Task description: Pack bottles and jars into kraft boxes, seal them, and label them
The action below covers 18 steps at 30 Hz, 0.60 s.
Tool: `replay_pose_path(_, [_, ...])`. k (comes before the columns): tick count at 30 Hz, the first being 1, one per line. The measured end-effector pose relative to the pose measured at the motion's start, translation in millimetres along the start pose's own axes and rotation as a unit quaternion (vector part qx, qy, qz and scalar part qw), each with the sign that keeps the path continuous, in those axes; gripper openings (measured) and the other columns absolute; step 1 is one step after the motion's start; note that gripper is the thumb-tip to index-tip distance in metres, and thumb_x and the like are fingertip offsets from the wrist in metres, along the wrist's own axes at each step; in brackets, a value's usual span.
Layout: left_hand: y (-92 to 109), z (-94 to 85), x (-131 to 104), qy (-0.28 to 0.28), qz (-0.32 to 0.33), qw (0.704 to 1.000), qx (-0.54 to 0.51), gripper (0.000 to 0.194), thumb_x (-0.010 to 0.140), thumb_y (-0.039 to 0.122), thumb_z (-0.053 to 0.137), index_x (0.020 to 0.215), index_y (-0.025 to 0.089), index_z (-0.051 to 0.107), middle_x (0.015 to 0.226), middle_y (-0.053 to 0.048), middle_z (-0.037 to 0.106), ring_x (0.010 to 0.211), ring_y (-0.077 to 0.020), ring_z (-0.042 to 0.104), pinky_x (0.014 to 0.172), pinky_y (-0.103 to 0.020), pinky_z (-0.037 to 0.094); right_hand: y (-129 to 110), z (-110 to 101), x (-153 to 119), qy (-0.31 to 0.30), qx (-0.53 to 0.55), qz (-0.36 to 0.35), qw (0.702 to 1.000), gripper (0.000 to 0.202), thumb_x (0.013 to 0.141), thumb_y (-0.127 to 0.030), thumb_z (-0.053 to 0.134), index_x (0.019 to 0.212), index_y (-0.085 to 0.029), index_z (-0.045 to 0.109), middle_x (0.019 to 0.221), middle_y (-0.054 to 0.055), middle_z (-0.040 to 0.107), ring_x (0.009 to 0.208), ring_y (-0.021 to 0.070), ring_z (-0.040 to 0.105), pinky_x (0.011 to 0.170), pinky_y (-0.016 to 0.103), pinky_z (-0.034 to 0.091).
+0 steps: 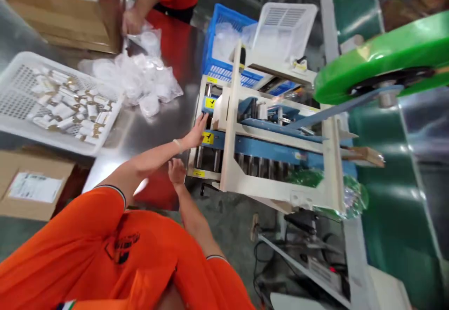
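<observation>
My left hand (196,134) reaches to the feed end of a taping machine (229,144), fingers stretched out beside the blue side guides and yellow labels, holding nothing visible. Lower down, my right hand (177,172) is over the edge of the metal table (168,132), its fingers slightly bent and apart, with nothing seen in it. Rollers (216,159) show between the machine's pale frame rails. Left of my hands, clear plastic bags with white round items (140,78) lie in a pile on the table.
A white basket (17,113) of small white and gold pieces stands left, near cartons (70,20). Another person's hand (132,21) touches the bags. Behind the machine are a blue crate (210,43) and white crate (310,15). A green tape roll (386,53) overhangs the right side.
</observation>
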<state>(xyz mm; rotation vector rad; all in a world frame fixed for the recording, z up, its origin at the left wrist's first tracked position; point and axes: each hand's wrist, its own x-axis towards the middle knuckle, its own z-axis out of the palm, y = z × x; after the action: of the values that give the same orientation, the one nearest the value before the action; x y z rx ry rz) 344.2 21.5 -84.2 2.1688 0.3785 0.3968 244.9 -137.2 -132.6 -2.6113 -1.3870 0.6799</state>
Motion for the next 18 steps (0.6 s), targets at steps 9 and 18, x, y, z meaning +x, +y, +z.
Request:
replay_pose_path(9, [51, -155.5, -397, 0.249, -0.345, 0.883, 0.199, 0.06, 0.103, 0.025, 0.053, 0.163, 0.018, 0.047, 0.154, -0.021, 0.056, 0.147, -0.0392, 0.054, 0.13, -0.062, 0.044, -41, -20, -4, 0.086, 0.069, -0.153, 0.982, 0.044, 0.111, -0.022, 0.034, 0.119, -0.018, 0.077, 0.103, 0.017, 0.077, 0.101, 0.0298, 0.073, 0.09, 0.038, 0.058])
replay_pose_path(18, [67, -197.3, -509, 0.476, -0.672, 0.563, 0.067, 0.041, 0.086, 0.035, 0.075, 0.12, 0.015, 0.063, 0.145, -0.021, 0.044, 0.139, -0.0444, 0.053, 0.118, -0.062, 0.051, -328, -24, -11, -0.076, 0.019, -0.458, 0.886, 0.055, 0.11, -0.024, 0.049, 0.164, -0.009, 0.053, 0.154, 0.024, 0.064, 0.147, 0.0326, 0.058, 0.125, 0.047, 0.049])
